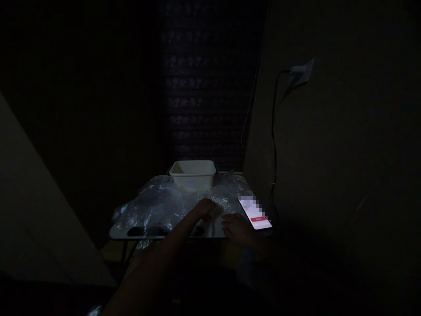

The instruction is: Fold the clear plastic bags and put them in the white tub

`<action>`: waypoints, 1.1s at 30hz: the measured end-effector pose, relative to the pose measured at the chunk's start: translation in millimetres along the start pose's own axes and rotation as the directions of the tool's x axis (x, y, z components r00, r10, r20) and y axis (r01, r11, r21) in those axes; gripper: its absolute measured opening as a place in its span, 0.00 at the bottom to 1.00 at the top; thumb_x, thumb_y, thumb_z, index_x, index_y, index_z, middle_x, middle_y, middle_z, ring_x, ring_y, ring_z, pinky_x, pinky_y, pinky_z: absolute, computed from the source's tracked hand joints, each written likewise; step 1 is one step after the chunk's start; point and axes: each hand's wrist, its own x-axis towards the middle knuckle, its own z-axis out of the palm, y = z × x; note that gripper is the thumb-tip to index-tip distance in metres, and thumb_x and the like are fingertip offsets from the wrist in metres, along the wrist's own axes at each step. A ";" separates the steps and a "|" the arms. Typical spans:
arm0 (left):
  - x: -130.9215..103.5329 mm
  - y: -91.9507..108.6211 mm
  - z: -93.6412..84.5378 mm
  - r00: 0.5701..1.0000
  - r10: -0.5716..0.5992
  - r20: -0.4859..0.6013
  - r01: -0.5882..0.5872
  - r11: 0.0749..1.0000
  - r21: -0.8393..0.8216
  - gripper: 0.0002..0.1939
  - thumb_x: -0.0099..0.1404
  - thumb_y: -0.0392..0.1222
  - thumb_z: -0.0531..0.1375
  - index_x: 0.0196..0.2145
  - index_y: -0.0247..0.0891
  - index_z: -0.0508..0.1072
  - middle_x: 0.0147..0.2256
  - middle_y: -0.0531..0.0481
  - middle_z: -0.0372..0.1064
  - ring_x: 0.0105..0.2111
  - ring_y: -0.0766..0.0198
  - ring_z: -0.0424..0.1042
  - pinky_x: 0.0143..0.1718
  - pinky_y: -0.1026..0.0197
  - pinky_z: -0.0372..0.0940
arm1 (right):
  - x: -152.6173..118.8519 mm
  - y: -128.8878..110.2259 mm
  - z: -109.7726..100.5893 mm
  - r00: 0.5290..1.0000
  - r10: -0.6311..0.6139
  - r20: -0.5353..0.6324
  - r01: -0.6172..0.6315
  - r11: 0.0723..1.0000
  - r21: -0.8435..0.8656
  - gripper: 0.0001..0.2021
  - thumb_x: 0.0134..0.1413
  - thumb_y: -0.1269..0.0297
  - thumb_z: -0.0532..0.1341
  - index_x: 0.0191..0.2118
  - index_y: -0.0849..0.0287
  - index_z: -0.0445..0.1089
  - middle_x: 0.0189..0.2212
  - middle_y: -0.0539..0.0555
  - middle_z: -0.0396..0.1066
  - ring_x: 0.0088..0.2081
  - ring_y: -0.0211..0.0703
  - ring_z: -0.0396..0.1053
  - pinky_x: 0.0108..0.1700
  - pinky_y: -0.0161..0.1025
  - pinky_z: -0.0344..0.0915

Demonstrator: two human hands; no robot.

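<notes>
In the dim head view, my left hand (pixel 205 208) is at the front middle of the small table (pixel 219 230). Its fingers are curled downward and pressed together; whatever may be in them is too dark to make out. My right hand (pixel 236 228) rests near the front edge, its fingers slightly apart and pointing left, with nothing visible in them. Clear plastic film (pixel 158 202) lies crumpled over the left and back of the tabletop, close to my left hand. A lit phone (pixel 258 221) lies just right of my right hand.
A white plastic tub (pixel 194 177) stands at the back of the table. On the right wall, a black cord (pixel 274 123) hangs from a plug at an outlet (pixel 304 72). A dark patterned blind (pixel 204 83) hangs behind the table.
</notes>
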 end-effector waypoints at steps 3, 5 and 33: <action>-1.4 2.6 2.8 0.999 0.009 0.044 -0.011 0.999 0.043 0.10 0.51 0.40 0.50 0.29 0.32 0.64 0.23 0.49 0.64 0.17 0.66 0.66 0.16 0.67 0.58 | 1.9 4.3 2.1 0.996 0.085 0.013 -0.084 0.994 -0.071 0.12 0.43 0.68 0.46 0.31 0.61 0.65 0.39 0.56 0.61 0.40 0.43 0.57 0.41 0.40 0.48; -2.3 3.0 3.9 0.992 0.066 0.107 -0.079 0.990 0.120 0.10 0.52 0.38 0.48 0.29 0.32 0.64 0.25 0.49 0.64 0.18 0.66 0.66 0.17 0.67 0.58 | 3.4 6.8 1.5 0.993 0.120 0.020 -0.117 0.987 -0.108 0.12 0.42 0.70 0.47 0.30 0.62 0.66 0.36 0.57 0.63 0.38 0.43 0.58 0.39 0.39 0.49; -15.8 -48.6 30.0 0.916 0.323 0.237 -0.329 0.266 0.906 0.28 0.55 0.52 0.40 0.50 0.35 0.46 0.51 0.42 0.40 0.50 0.51 0.37 0.43 0.44 0.39 | -10.0 106.6 -15.1 0.734 0.675 -0.070 -0.678 0.735 -0.026 0.13 0.45 0.68 0.45 0.30 0.61 0.65 0.29 0.55 0.67 0.31 0.37 0.62 0.30 0.32 0.52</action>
